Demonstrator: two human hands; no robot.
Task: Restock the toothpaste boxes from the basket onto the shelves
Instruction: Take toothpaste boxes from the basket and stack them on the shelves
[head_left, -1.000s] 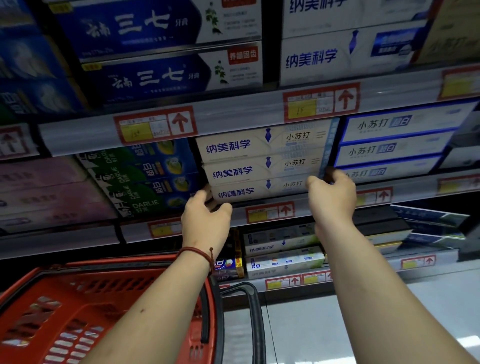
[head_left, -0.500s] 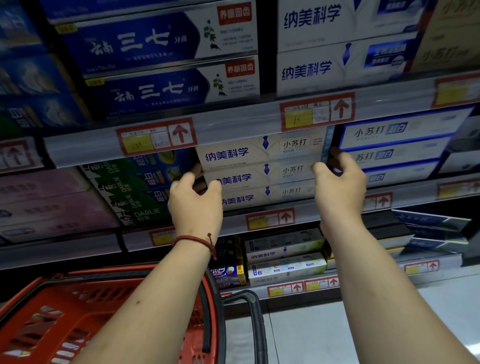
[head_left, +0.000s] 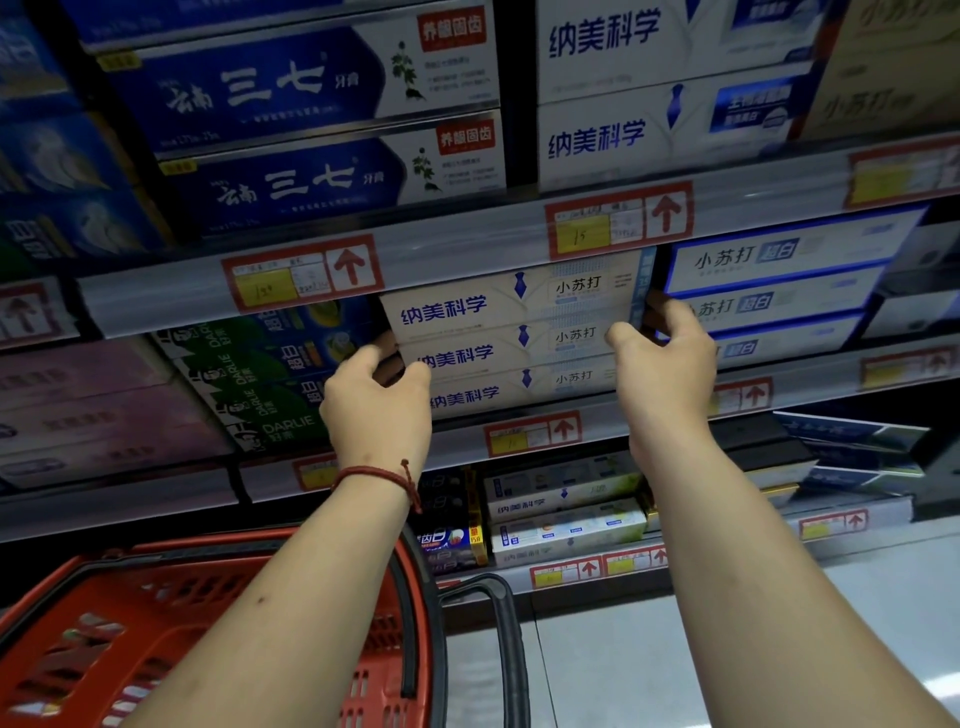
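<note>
Left hand (head_left: 376, 410), fingers curled round the left end of the stack of three cream cardboard toothpaste boxes with blue lettering (head_left: 511, 340), thumb pressed on the front near the middle box; grip closed on that end. Further right, right hand (head_left: 667, 364) clasping the other end likewise, thumb on the front face, fingers tucked behind the right edge beside the neighbouring white-and-blue boxes (head_left: 774, 296).

Stack seated on the middle shelf, just behind its grey front rail with red price tags (head_left: 530, 434), between green Darlie boxes (head_left: 260, 384) at left and the white-and-blue ones at right. Long axis running left to right along the shelf edge, printed faces turned outward, slightly skewed, left end lower.

Best done, judging from this: squeeze both ends evenly, push all three back together, square fronts flush with the rail, keep lettering upright.

Red plastic basket with black handle (head_left: 171, 634) below at lower left; contents hard to make out.
</note>
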